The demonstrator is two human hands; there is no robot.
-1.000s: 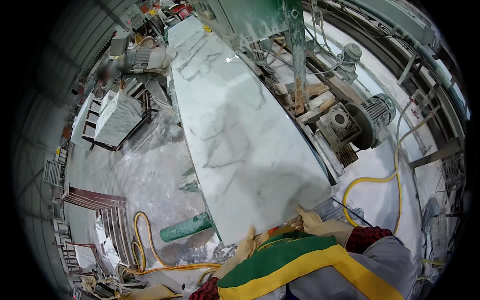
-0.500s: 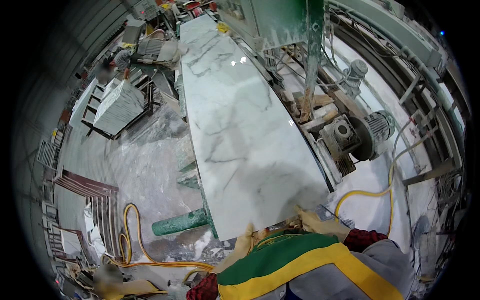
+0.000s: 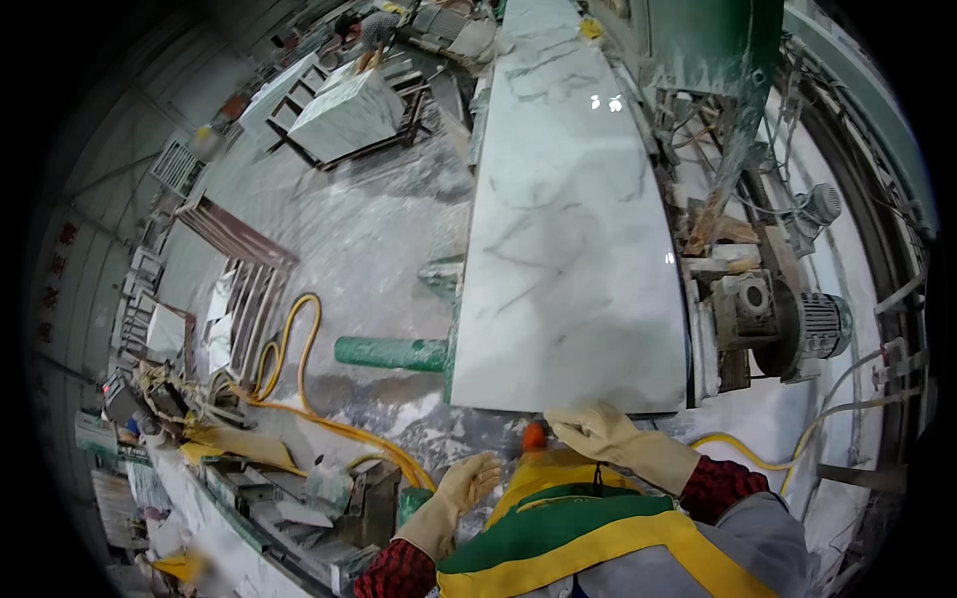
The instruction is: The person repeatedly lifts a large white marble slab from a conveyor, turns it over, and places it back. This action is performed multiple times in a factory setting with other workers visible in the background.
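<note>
A long white marble slab (image 3: 573, 249) with grey veins lies on a machine bed and runs away from me. My right hand (image 3: 596, 431), in a cream glove, rests against the slab's near edge with its fingers loosely bent and pointing left. My left hand (image 3: 465, 486), also gloved, hangs apart from the slab, below and left of its near corner, with spread fingers and nothing in it. A small orange-red object (image 3: 535, 436) sits between the two hands, too blurred to identify. My green and yellow vest fills the bottom edge.
A green roller (image 3: 389, 353) sticks out left from under the slab. Yellow hoses (image 3: 299, 399) loop over the dusty floor. An electric motor (image 3: 815, 324) and green machine frame (image 3: 713, 40) stand right. Stacked marble (image 3: 349, 110), metal racks (image 3: 244, 289) and another person (image 3: 374, 25) are far left.
My view has swung left and down. My left hand has come off the slab's near edge and dropped lower left. My right hand stays at the edge.
</note>
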